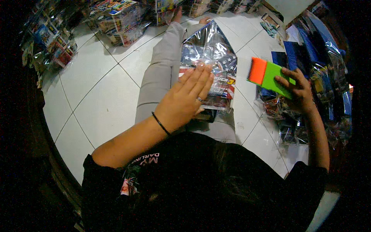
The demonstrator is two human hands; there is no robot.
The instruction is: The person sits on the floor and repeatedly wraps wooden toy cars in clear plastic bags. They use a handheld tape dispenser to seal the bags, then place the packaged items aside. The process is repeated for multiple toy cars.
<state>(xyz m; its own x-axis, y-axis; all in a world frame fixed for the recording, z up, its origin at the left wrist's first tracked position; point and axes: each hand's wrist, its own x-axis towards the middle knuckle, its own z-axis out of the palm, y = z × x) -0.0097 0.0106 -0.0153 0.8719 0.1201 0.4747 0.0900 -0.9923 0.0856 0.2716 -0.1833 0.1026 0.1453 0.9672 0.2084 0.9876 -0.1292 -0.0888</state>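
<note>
Across my lap lies a package in clear plastic wrap [225, 62], printed with white stars on dark blue and with red and white stripes. The wrap rises to a pointed, shiny flap at its far end. My left hand [185, 94] rests flat on top of the package, fingers stretched out side by side. Off to the right, my right hand [299, 91] grips a green and orange block-shaped hand tool [273, 76], held in the air apart from the package. A dark, toothed-looking edge runs along its orange end; its exact kind is unclear.
Stacks of plastic-wrapped packages [119, 27] stand on the white tiled floor [102, 92] ahead and at the far left. More wrapped packages and blue sheets [326, 73] are piled on the right, close beside my right arm. My legs [156, 73] stretch out ahead.
</note>
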